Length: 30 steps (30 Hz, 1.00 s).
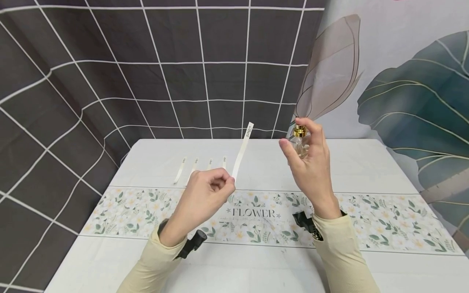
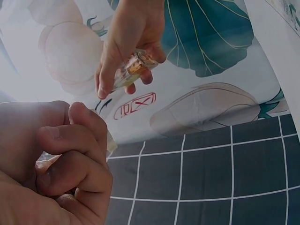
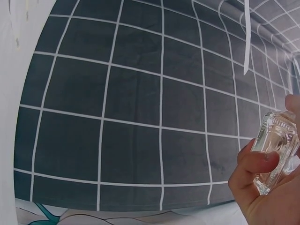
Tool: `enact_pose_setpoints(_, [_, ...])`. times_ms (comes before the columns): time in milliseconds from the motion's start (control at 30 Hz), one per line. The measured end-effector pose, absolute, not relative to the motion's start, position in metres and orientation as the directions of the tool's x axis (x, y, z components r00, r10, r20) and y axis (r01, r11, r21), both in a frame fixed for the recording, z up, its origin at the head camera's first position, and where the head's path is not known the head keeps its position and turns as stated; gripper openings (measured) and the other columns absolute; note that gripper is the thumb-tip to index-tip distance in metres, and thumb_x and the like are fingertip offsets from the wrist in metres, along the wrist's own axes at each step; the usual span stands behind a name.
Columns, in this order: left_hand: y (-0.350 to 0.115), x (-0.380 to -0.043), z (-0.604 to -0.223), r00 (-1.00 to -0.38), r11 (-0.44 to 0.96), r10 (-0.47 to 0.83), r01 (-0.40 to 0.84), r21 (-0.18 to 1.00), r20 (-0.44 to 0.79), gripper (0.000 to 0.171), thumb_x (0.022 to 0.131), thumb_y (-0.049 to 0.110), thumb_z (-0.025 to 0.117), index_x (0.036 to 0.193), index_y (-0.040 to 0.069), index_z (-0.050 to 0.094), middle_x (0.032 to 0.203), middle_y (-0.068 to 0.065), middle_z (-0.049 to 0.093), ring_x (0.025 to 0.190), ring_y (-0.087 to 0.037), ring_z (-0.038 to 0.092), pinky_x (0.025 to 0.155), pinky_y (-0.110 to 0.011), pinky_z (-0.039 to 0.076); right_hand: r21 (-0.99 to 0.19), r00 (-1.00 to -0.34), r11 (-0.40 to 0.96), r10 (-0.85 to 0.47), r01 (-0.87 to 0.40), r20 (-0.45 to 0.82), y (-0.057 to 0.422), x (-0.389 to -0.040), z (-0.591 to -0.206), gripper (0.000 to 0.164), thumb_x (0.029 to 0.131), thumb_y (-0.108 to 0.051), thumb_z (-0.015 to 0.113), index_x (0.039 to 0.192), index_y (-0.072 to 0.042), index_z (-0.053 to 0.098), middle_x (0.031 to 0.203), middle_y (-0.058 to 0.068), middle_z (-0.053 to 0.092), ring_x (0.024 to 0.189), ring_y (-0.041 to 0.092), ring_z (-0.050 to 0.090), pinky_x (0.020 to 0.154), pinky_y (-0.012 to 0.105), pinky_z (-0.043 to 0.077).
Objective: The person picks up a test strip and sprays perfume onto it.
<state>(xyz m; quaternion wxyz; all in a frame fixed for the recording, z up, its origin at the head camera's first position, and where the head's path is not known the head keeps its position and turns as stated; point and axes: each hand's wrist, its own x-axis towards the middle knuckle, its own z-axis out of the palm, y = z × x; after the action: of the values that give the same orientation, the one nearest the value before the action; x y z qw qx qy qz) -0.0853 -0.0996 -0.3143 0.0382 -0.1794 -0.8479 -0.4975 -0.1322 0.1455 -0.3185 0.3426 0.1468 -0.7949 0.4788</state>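
My left hand pinches the lower end of a white paper scent strip between thumb and fingers. The strip slants up to the right, with dark lettering near its top. My right hand holds a small clear glass perfume bottle with a gold spray neck, upright, to the right of the strip. One finger rests on top of the sprayer. Bottle and strip are apart. From the right wrist, the faceted bottle shows between the fingers, and the strip hangs into view. Curled left fingers hide most of the strip in the left wrist view.
Several more paper strips lie in a row on the white table cover, behind and left of my left hand. A floral band lettered FLOWER crosses the cover. Behind hangs a dark grid-patterned cloth, with a leaf-printed cloth at right.
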Motion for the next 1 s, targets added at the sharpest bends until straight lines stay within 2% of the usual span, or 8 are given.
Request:
enact_pose_setpoints(533, [-0.0999, -0.0854, -0.3136, -0.935, 0.437, 0.261, 0.337, 0.834, 0.241, 0.023, 0.091, 0.009, 0.060, 0.071, 0.017, 0.066, 0.056, 0.007, 0.050, 0.047, -0.003, 0.035, 0.050, -0.021, 0.032, -0.663, -0.722, 0.497, 0.101, -0.559, 0.684, 0.1449, -0.1304, -0.3169, 0.050, 0.096, -0.014, 0.071, 0.141, -0.017, 0.050, 0.104, -0.002, 0.051, 0.080, 0.012, 0.050, 0.061, 0.021, 0.040])
enact_pose_setpoints(800, [-0.1000, -0.0850, -0.3132, -0.934, 0.434, 0.261, 0.339, 0.835, 0.243, 0.023, 0.092, 0.009, 0.060, 0.071, 0.017, 0.066, 0.057, 0.007, 0.051, 0.048, -0.004, 0.036, 0.050, -0.021, 0.032, -0.666, -0.727, 0.497, 0.097, -0.557, 0.680, 0.1453, -0.1298, -0.3170, 0.050, 0.096, -0.014, 0.071, 0.142, -0.017, 0.049, 0.105, 0.000, 0.052, 0.081, 0.013, 0.050, 0.061, 0.020, 0.041])
enact_pose_setpoints(1000, [-0.0997, -0.0848, -0.3130, -0.934, 0.434, 0.262, 0.339, 0.835, 0.243, 0.023, 0.091, 0.008, 0.060, 0.071, 0.017, 0.065, 0.056, 0.007, 0.050, 0.047, -0.003, 0.034, 0.050, -0.021, 0.031, -0.666, -0.725, 0.493, 0.097, -0.559, 0.681, 0.1456, -0.1298, -0.3169, 0.050, 0.096, -0.013, 0.071, 0.141, -0.016, 0.049, 0.106, -0.004, 0.051, 0.081, 0.015, 0.050, 0.061, 0.020, 0.041])
